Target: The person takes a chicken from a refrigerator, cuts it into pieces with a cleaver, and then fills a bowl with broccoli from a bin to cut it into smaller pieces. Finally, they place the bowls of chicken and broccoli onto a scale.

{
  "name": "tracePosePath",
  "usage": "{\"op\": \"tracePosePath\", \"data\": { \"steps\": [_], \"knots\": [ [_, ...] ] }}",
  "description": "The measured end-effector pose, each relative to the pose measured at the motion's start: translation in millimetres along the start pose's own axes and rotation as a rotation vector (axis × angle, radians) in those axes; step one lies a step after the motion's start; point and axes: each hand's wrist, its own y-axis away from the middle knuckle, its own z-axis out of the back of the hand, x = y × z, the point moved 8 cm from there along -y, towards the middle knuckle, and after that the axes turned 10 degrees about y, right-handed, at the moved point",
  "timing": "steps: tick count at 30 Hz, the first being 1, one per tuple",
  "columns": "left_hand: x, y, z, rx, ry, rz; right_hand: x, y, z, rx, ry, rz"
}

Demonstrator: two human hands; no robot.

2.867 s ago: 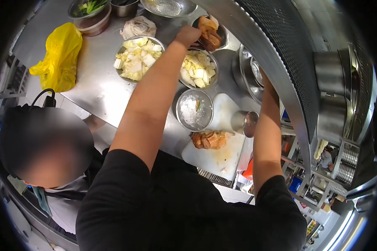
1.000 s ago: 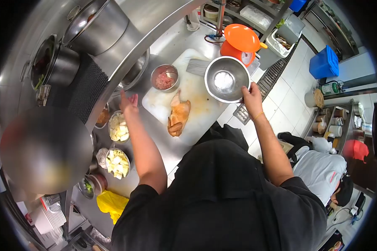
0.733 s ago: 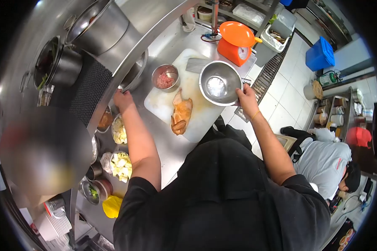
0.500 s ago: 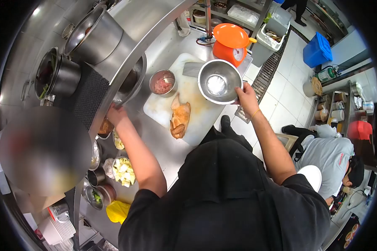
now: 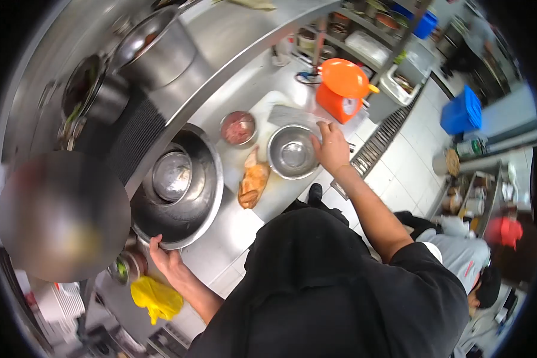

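My left hand (image 5: 167, 258) is at the front rim of a large metal basin (image 5: 212, 209), its fingers against the edge. Inside the basin sits a smaller metal bowl (image 5: 172, 176). At the right side of an empty steel bowl (image 5: 293, 152), my right hand (image 5: 332, 145) has its fingers apart, the thumb side close to the rim. That bowl rests on the white cutting board (image 5: 275, 186), beside a browned piece of poultry (image 5: 254, 184). A small metal bowl of pink minced meat (image 5: 238, 127) stands behind the poultry. A wide grey blade (image 5: 286, 116) lies at the board's back.
An orange scale (image 5: 339, 102) stands at the back right. Metal pots (image 5: 163, 56) sit on the raised shelf at left. A yellow bag (image 5: 156, 298) lies near the front left. A person in grey (image 5: 450, 253) is at the right.
The large basin has come forward from under the shelf, covering the food containers there. My left hand has moved toward me. The steel bowl is lower, on the board, and my right hand has opened.
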Motion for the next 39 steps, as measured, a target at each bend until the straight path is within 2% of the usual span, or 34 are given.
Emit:
{"op": "tracePosePath", "data": {
  "steps": [2, 5, 8, 10, 11, 12, 16, 17, 18, 19, 20, 22, 24, 25, 28, 31, 32, 34, 35, 36, 38, 39],
  "knots": [
    [-12.2, 7.5, 34.2, -0.031, -0.012, -0.04, 42.3, -11.4, 8.5, 0.124, -0.094, 0.178],
    [-18.1, 26.1, 52.5, -0.047, -0.004, -0.064, 102.9, -17.4, -28.8, 0.325, -0.175, 0.515],
    [-24.7, 44.2, 59.7, -0.026, 0.019, -0.131, 148.5, -18.3, -62.2, 0.459, 0.123, 0.639],
    [-29.7, 55.4, 67.1, -0.071, 0.005, -0.177, 162.3, -25.7, -87.2, 0.508, 0.239, 0.632],
    [-31.3, 43.9, 90.2, -0.05, -0.007, -0.215, 167.0, -29.5, -90.8, 0.546, 0.259, 0.634],
    [-32.4, 50.7, 85.5, -0.06, 0.028, -0.213, 168.1, -37.0, -104.6, 0.475, 0.201, 0.644],
    [-38.9, 79.7, 80.3, -0.143, 0.013, -0.278, 178.2, -67.7, -118.3, 0.45, -0.041, 0.598],
    [-33.8, 76.5, 97.8, -0.189, 0.025, -0.262, 177.7, -77.7, -115.5, 0.422, -0.073, 0.563],
    [-30.2, 75.7, 115.1, -0.203, 0.03, -0.234, 183.0, -74.7, -102.2, 0.413, -0.15, 0.6],
    [-31.8, 77.5, 111.6, -0.129, -0.014, -0.238, 188.9, -73.9, -85.2, 0.393, -0.219, 0.615],
    [-36.4, 88.4, 105.9, -0.134, 0.048, -0.26, 187.1, -74.4, -60.7, 0.358, -0.276, 0.61],
    [-39.8, 91.7, 108.0, -0.082, 0.065, -0.225, 185.1, -70.4, -15.3, 0.318, -0.213, 0.665],
    [-49.2, 108.4, 95.5, -0.071, 0.071, -0.238, 177.9, -57.1, 30.6, 0.513, -0.366, 0.552],
    [-48.1, 105.8, 110.5, -0.085, 0.051, -0.248, 178.3, -47.7, 53.1, 0.61, -0.464, 0.518],
    [-51.8, 102.3, 117.1, -0.038, 0.01, -0.26, 174.3, -29.6, 127.5, 0.789, -0.68, 0.462],
    [-54.6, 100.6, 104.9, 0.018, -0.016, -0.252, 153.9, -36.9, 187.2, 0.669, -0.788, 0.384],
    [-54.0, 96.8, 102.0, 0.035, -0.025, -0.237, 145.1, -44.1, 207.6, 0.56, -0.709, 0.383],
    [-49.6, 89.1, 99.6, 0.064, -0.052, -0.204, 135.7, -59.3, 241.5, 0.326, -0.769, 0.321],
    [-46.7, 87.9, 93.7, 0.05, -0.048, -0.188, 138.1, -70.4, 255.9, 0.186, -0.704, 0.375],
    [-40.4, 75.2, 100.9, 0.092, -0.046, -0.148, 140.4, -83.5, 265.7, 0.049, -0.633, 0.418],
    [-32.8, 68.7, 90.0, 0.129, -0.039, -0.106, 141.9, -113.5, 260.6, -0.051, -0.609, 0.407],
    [-31.3, 68.0, 80.7, 0.148, -0.047, -0.078, 147.9, -125.7, 259.1, -0.105, -0.487, 0.397]
  ]
}}
